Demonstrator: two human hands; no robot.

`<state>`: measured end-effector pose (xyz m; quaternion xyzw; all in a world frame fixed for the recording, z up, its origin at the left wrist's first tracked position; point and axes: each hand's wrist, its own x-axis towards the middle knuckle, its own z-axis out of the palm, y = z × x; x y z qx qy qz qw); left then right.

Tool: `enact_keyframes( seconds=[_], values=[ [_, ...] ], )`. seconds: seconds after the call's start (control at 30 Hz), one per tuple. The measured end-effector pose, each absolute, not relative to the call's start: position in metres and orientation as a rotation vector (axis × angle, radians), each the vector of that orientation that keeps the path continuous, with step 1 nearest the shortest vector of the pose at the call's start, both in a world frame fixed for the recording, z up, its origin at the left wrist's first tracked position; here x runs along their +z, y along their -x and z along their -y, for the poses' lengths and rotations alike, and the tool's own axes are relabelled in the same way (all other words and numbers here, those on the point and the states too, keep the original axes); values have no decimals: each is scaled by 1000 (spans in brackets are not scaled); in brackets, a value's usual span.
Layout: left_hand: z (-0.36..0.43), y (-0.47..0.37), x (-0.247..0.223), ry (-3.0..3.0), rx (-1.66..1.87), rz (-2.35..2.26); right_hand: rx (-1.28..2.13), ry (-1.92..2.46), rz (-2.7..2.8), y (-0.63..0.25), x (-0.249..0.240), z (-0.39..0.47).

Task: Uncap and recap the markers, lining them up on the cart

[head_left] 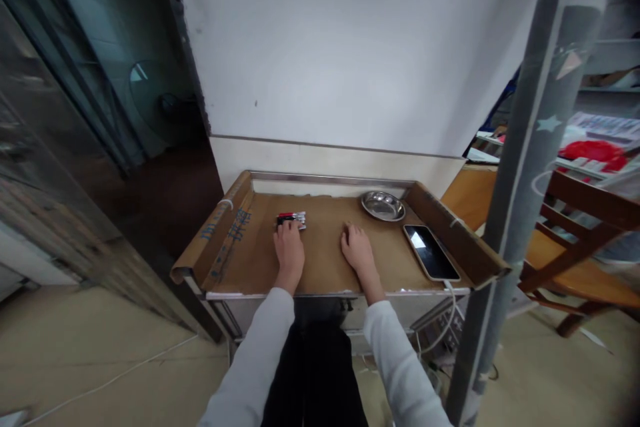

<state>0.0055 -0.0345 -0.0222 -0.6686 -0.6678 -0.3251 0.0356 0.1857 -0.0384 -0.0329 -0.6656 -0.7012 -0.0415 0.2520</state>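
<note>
A small bunch of pens [292, 215], with red, black and silvery-white parts, lies side by side on the cardboard-covered table [320, 260]. My left hand [290, 250] rests palm down at their near side, its fingers stretched out and the tips over the black part. Those fingertips cover some of the bunch. To the right, my right hand [358, 248] lies on the cardboard with fingers loosely bent and thumb apart, and nothing shows in it. Behind it is a round shiny metal dish [383, 205].
A phone [431, 252] lies at the table's right, with a white cable [453, 310] running over the front edge. Folded cardboard walls [220, 227] line both sides. A white wall panel [340, 47] rises behind. A grey post [525, 147] and a wooden chair [575, 233] stand right.
</note>
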Motion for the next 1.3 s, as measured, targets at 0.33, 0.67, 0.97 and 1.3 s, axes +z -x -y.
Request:
enact_keyframes(
  seconds=[0.33, 0.67, 0.97, 1.3],
  values=[
    [44, -10, -21, 2567, -1059, 1593, -108, 1839, 2045, -183, -37, 52],
    [65, 2, -22, 2622, -1038, 1652, -93, 1851, 2058, -182, -36, 53],
    [56, 18, -16, 1981, -958, 2231, -154, 1830, 1990, -179, -33, 52],
    [55, 33, -14, 2173, -891, 2005, 236, 1501, 1905, -177, -20, 53]
  ],
)
